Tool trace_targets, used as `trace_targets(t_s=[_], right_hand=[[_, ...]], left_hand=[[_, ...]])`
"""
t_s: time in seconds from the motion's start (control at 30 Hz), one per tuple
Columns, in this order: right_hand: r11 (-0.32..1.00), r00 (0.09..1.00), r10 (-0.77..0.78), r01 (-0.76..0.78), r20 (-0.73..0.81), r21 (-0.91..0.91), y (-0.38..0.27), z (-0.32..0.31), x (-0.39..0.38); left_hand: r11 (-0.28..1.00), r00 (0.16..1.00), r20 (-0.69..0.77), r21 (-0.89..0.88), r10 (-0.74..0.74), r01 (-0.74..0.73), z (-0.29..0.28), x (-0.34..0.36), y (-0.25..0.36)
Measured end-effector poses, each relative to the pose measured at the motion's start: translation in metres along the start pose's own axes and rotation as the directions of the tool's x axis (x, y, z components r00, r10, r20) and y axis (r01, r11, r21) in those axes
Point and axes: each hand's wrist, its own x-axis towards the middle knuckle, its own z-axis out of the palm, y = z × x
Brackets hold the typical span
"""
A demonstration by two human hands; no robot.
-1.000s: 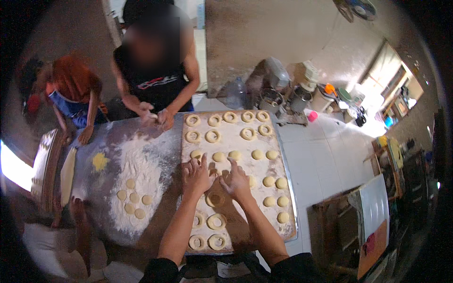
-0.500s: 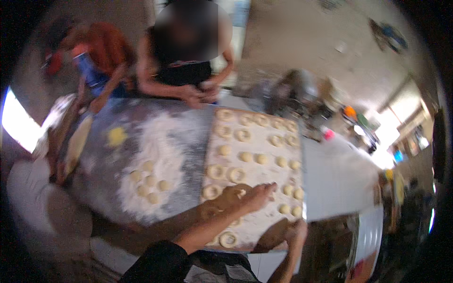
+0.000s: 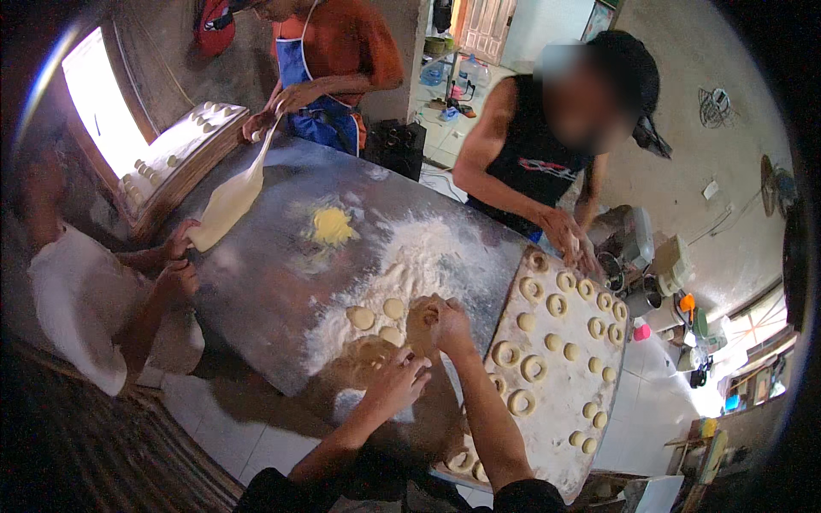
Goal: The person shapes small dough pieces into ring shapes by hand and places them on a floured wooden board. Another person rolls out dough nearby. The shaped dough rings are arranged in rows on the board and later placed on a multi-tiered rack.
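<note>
My right hand point(image 3: 446, 325), fingers curled, hovers over or rests at the near edge of the white flour point(image 3: 419, 261); what it holds, if anything, is hidden. Nearer and to its left is my left hand point(image 3: 398, 382), its fingers loosely bent and apart, with nothing visible in them. Just beyond it, round dough pieces point(image 3: 360, 318) lie on the flour, some in the shadow of my arms. To the right, a floured board point(image 3: 560, 406) carries dough rings point(image 3: 534, 368) and small dough balls point(image 3: 571, 351). My right forearm crosses its near left edge.
Across the table point(image 3: 256, 299), a person in black holds both hands together point(image 3: 571, 242) beyond the board. At the left, two other people stretch a long dough sheet point(image 3: 231, 201). A yellow heap point(image 3: 332, 227) lies mid-table. Another tray point(image 3: 184, 150) stands by the window.
The view has swung left. Both my hands have left the board of rings and balls and are now at the flour with the round dough pieces.
</note>
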Motion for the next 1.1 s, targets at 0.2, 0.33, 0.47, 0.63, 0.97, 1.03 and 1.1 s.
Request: trace_targets(t_s=[0.2,0.33,0.47,0.63,0.97,1.03,1.1], right_hand=[[0.937,0.981,0.125,-0.166,0.150,0.306,-0.016,-0.017,-0.009],[0.516,0.953,0.240,-0.286,0.184,0.807,-0.035,-0.035,-0.020],[0.530,0.985,0.138,-0.164,0.106,0.832,-0.053,-0.054,-0.032],[0.952,0.931,0.192,-0.101,-0.309,0.289,-0.073,-0.038,-0.021],[-0.349,0.955,0.259,-0.047,0.144,0.936,-0.058,-0.058,-0.089],[-0.263,0.840,0.510,-0.049,0.182,0.964,-0.065,-0.062,-0.102],[0.834,0.827,0.405,-0.160,-0.390,0.528,-0.075,-0.066,-0.127]], left_hand=[[0.922,0.955,0.022,-0.252,-0.297,0.293,-0.023,0.057,-0.033],[0.838,0.971,0.066,-0.494,-0.229,0.231,-0.046,0.073,-0.027],[0.754,0.981,0.074,-0.630,-0.180,0.185,-0.079,0.071,-0.015],[0.861,0.998,0.060,-0.507,-0.010,0.039,-0.074,0.076,-0.012],[0.445,0.990,-0.133,-0.885,0.038,-0.136,-0.021,0.058,0.010],[0.004,0.994,-0.105,-0.994,0.028,-0.105,-0.013,0.049,0.029],[0.142,1.000,0.003,-0.990,-0.030,0.008,-0.009,0.041,0.041]])
